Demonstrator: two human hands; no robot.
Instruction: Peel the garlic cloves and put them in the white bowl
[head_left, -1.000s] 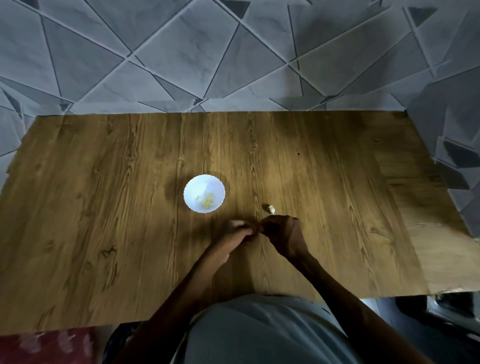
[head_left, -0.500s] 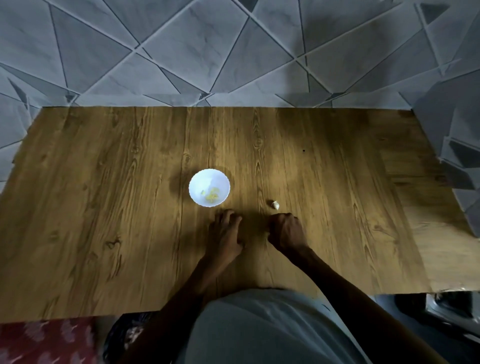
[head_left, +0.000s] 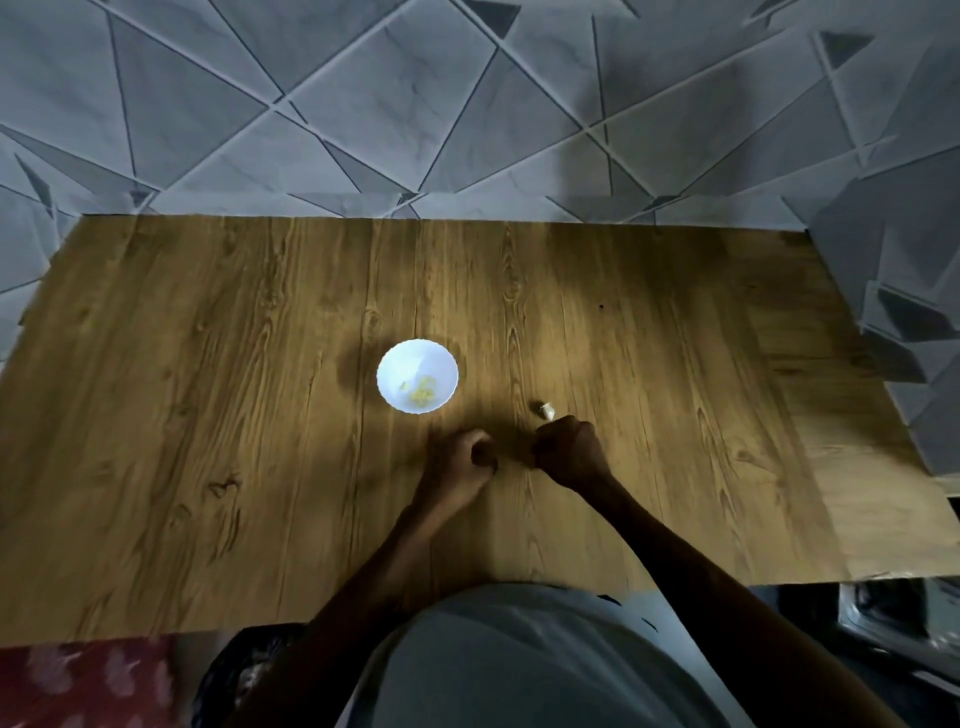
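Observation:
A small white bowl (head_left: 395, 364) stands near the middle of the wooden table, with several yellowish peeled garlic pieces (head_left: 422, 396) inside. One unpeeled garlic clove (head_left: 546, 411) lies on the table right of the bowl, just beyond my right hand (head_left: 571, 453). That hand is a closed fist resting on the table, and whatever is inside it is hidden. My left hand (head_left: 457, 465) lies a little to its left, below the bowl, fingers curled in, with nothing visible in it. A narrow gap separates the two hands.
The wooden table (head_left: 208, 415) reaches the grey tiled wall (head_left: 363, 104) at the back and the right. My grey-clothed body (head_left: 519, 660) is at the front edge. A red patterned cloth (head_left: 78, 680) lies below the table at bottom left.
A second ago both hands were joined at the fingertips. My left hand then spread out flat just below the bowl. It has since curled and drawn back beside the right fist, which barely moved.

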